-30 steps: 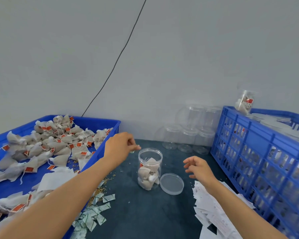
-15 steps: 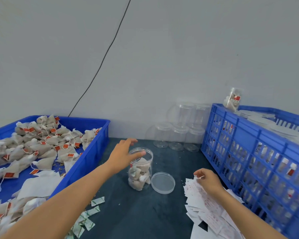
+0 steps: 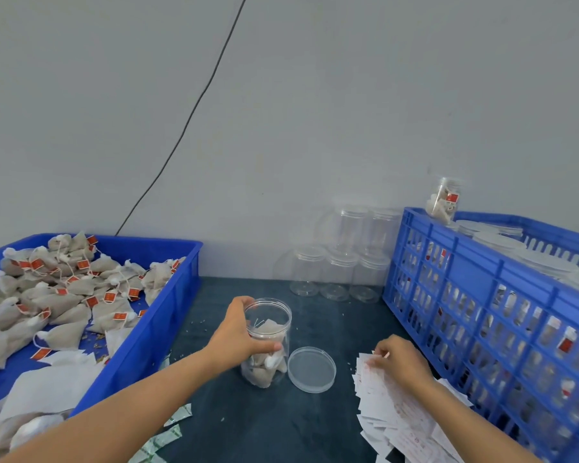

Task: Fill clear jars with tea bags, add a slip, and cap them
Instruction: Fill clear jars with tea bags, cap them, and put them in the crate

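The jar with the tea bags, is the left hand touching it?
Touching. The head view shows the left hand wrapped round the jar just under its open rim, thumb across the front and fingers behind.

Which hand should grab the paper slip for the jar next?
Probably the right hand: its fingers already rest on the pile of slips and seem to pinch one. The left hand is busy gripping the open jar, steadying it. The lid lies beside it.
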